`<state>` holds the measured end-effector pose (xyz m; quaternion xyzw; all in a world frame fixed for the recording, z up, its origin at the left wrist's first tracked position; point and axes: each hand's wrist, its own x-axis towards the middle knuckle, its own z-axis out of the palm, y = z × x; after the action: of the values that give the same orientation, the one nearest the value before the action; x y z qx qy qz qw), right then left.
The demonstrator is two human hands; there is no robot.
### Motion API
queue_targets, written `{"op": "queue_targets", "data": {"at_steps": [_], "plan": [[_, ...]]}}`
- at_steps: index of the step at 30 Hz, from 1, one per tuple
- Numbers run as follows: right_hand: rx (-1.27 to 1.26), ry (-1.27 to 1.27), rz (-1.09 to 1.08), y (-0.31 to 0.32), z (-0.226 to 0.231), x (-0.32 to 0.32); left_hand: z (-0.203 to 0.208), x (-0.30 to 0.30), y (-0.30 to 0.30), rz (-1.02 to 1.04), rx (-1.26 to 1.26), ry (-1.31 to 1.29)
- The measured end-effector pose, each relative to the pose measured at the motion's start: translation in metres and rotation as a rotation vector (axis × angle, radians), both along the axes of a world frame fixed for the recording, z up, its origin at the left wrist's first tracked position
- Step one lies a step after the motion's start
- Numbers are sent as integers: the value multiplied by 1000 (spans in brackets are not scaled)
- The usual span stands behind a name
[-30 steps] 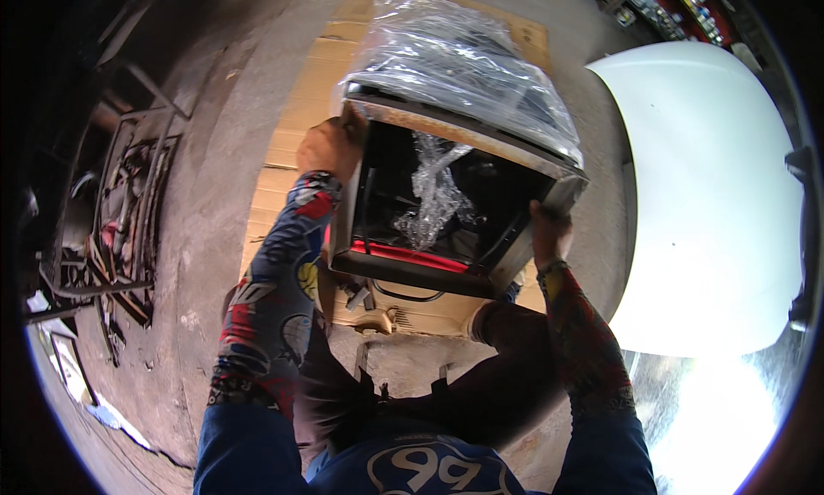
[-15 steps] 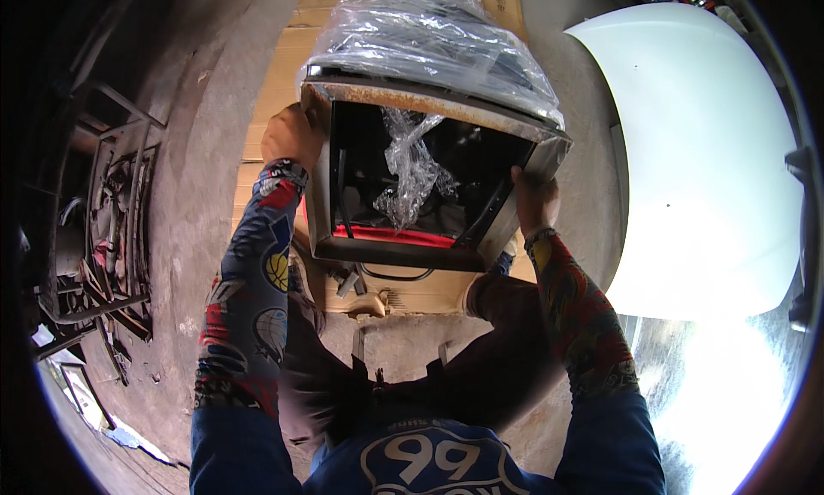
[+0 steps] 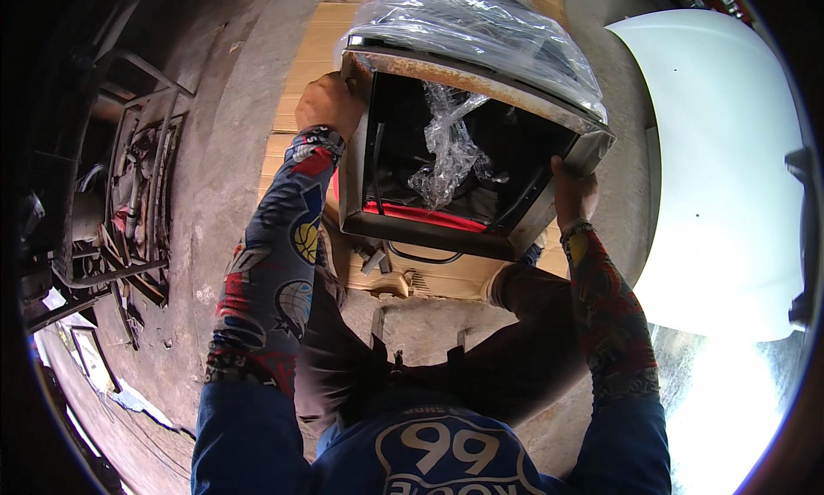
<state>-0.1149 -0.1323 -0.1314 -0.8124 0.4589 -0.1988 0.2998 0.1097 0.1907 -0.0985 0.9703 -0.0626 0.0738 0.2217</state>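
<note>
A rectangular metal frame [image 3: 481, 77], rusty along its far bar, tilts in front of me. My left hand [image 3: 332, 106] is wrapped round its left side near the far corner. On the opposite side my right hand [image 3: 574, 192] grips the right bar, thumb on the inner edge. Behind the frame lies a bulky dark object under clear plastic wrap [image 3: 481, 23]; what it is I cannot tell. Through the opening show a crumpled twist of plastic film [image 3: 448, 151], dark surfaces and a red strip [image 3: 429, 215].
Flattened cardboard [image 3: 300, 83] lies beneath on the concrete floor [image 3: 215, 134]. To the right rests a large white curved panel [image 3: 721, 169]. A metal rack [image 3: 129, 194] with scrap pieces stands at the left. Small metal pieces [image 3: 372, 260] sit on the cardboard's near part.
The view has shifted, so everything appears further right and most of it slightly higher. Both hands keep the same hold on the metal frame, which looks nearly unmoved against the wrapped object.
</note>
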Motion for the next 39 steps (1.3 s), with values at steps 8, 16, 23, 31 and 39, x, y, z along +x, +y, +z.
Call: {"op": "queue_targets", "data": {"at_steps": [8, 16, 23, 31, 39], "plan": [[-66, 35, -36, 0, -3, 3, 1, -1, -1, 11, -13, 16], [-99, 95, 0, -3, -4, 1, 6, -1, 0, -24, 20, 79], [-134, 110, 9, -3, -3, 1, 1, 1, -2, 4, 6, 14], [-56, 111, -10, 3, 7, 1, -5, 5, 0, -15, -4, -8], [-25, 85, 0, 4, 3, 1, -4, 4, 2, -69, 15, -31]]}}
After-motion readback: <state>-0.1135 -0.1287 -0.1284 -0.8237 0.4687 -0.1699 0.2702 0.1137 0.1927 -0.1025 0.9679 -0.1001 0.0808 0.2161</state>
